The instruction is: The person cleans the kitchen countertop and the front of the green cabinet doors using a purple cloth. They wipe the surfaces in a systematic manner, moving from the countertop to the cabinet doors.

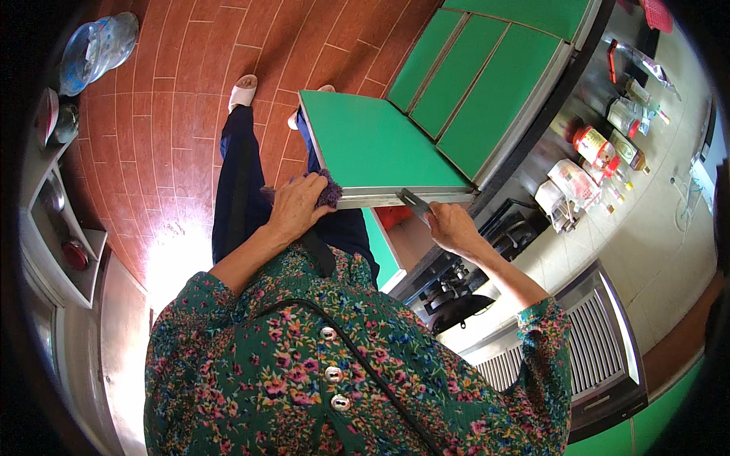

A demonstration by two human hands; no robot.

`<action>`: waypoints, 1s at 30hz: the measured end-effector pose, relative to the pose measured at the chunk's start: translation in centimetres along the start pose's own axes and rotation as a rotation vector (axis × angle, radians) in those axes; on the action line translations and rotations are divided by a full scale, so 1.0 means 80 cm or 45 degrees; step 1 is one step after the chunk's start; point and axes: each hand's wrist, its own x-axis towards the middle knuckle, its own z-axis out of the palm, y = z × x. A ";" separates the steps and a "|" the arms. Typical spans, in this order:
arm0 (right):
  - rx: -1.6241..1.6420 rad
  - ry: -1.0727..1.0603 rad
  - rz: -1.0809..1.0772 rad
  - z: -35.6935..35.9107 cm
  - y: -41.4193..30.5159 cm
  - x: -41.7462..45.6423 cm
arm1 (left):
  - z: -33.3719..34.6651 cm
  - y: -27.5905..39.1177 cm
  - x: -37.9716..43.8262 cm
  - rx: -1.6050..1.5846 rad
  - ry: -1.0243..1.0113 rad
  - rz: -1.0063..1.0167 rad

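A green cabinet door (370, 139) with a metal-trimmed edge (365, 196) stands swung out in front of my legs. My left hand (297, 208) is closed around a fuzzy purple cloth (329, 192) at the door's outer corner. Part of the cloth is hidden under the fingers. In my right hand (453, 228) is a narrow grey hand tool (413, 204), perhaps a scraper or a knife. Its tip meets the trim nearer the hinge side, or lies just over it; I cannot tell which. Behind the door, something red (393, 216) shows inside the cabinet.
Green cabinet fronts (485, 97) run beyond the door. The counter carries a red-lidded jar (596, 145), several bottles and a gas stove (450, 290) with a dark wok (462, 313). A range hood (593, 342) is at right. Clear plastic containers (97, 51) and a shelf unit (74, 251) stand left.
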 end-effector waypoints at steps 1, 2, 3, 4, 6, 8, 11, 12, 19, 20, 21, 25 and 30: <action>0.017 -0.014 0.027 0.004 0.001 0.001 | 0.001 0.000 0.000 -0.006 -0.007 0.006; 0.033 -0.010 0.047 0.006 0.006 0.001 | 0.001 0.000 -0.001 -0.009 -0.001 0.010; 0.058 -0.001 0.042 0.007 0.012 0.002 | 0.002 0.000 -0.001 -0.013 0.004 0.013; 0.007 0.044 0.126 0.008 0.022 0.003 | 0.003 0.000 -0.001 -0.015 -0.003 0.016; -0.070 0.146 0.284 0.005 0.046 0.005 | 0.005 -0.001 -0.002 -0.017 -0.005 0.021; -0.177 0.102 0.266 0.000 0.072 0.003 | 0.008 -0.001 -0.004 -0.023 -0.024 0.027; -0.246 0.103 0.279 0.005 0.093 0.004 | 0.012 -0.004 -0.009 -0.036 -0.013 0.039; -0.262 0.100 0.282 0.008 0.096 0.004 | 0.013 -0.005 -0.011 -0.038 -0.004 0.039; -0.165 -0.004 0.341 0.011 0.066 0.002 | 0.028 -0.006 -0.016 -0.074 0.015 0.027; -0.179 -0.060 0.343 0.009 0.058 0.001 | 0.030 -0.006 -0.017 -0.069 0.013 0.023; -0.156 -0.064 0.316 0.008 0.050 0.002 | 0.031 -0.006 -0.017 -0.061 0.026 0.023; -0.031 -0.128 0.346 0.006 0.028 0.004 | 0.036 -0.008 -0.019 -0.063 0.013 0.019; -0.020 -0.150 0.329 0.006 0.046 0.007 | 0.039 -0.008 -0.021 -0.049 0.000 -0.004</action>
